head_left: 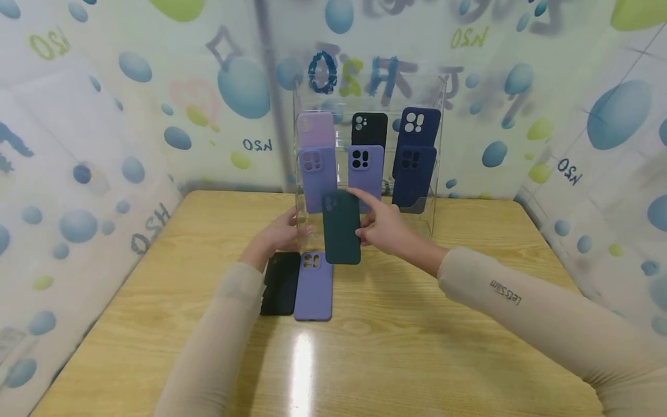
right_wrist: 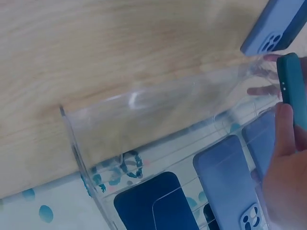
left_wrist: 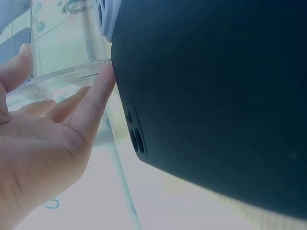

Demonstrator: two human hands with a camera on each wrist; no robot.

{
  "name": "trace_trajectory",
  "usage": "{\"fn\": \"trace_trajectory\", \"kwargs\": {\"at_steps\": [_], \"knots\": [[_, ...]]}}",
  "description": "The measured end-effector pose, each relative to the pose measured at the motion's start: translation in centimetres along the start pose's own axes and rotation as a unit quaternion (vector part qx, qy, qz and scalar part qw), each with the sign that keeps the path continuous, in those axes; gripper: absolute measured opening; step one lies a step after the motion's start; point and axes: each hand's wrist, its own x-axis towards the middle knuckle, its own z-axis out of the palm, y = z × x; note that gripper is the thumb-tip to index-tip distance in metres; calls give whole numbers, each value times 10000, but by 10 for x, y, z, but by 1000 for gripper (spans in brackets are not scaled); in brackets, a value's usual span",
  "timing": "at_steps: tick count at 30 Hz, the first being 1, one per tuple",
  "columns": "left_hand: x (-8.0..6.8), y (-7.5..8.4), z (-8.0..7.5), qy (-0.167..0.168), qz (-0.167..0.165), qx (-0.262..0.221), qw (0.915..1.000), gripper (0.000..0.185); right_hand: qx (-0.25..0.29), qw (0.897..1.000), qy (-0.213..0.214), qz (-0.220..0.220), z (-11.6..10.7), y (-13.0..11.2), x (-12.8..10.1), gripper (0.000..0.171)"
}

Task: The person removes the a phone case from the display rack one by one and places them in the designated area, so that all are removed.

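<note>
My right hand (head_left: 387,226) grips a dark green phone case (head_left: 341,234) along its right edge, with a finger over its top, and holds it upright in front of the clear display rack (head_left: 442,139). At the rack's lower left, my left hand (head_left: 281,233) has its fingers extended by the clear plastic, as the left wrist view shows. The green case fills much of that view. On the table just below lie a black phone case (head_left: 281,284) and a lavender phone case (head_left: 314,289), side by side.
In the rack's upper row stand a pink case (head_left: 315,127), a black case (head_left: 369,128) and a navy case (head_left: 419,124). Lavender cases (head_left: 319,182) and another navy case (head_left: 414,179) fill the row below. A patterned wall (head_left: 208,156) backs the wooden table (head_left: 443,347).
</note>
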Motion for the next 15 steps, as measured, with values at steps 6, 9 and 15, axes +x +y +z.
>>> {"fn": "trace_trajectory", "kwargs": {"at_steps": [6, 9, 15], "knots": [[0, 1, 0, 32, -47, -103, 9999, 80, 194, 9982, -280, 501, -1, 4, -10, 94], [0, 1, 0, 27, -25, -170, 9998, 78, 493, 9950, -405, 765, 0, 9, -13, 94], [0, 0, 0, -9, 25, -188, 9998, 78, 980, 9857, -662, 1199, 5, 19, -22, 96]]}}
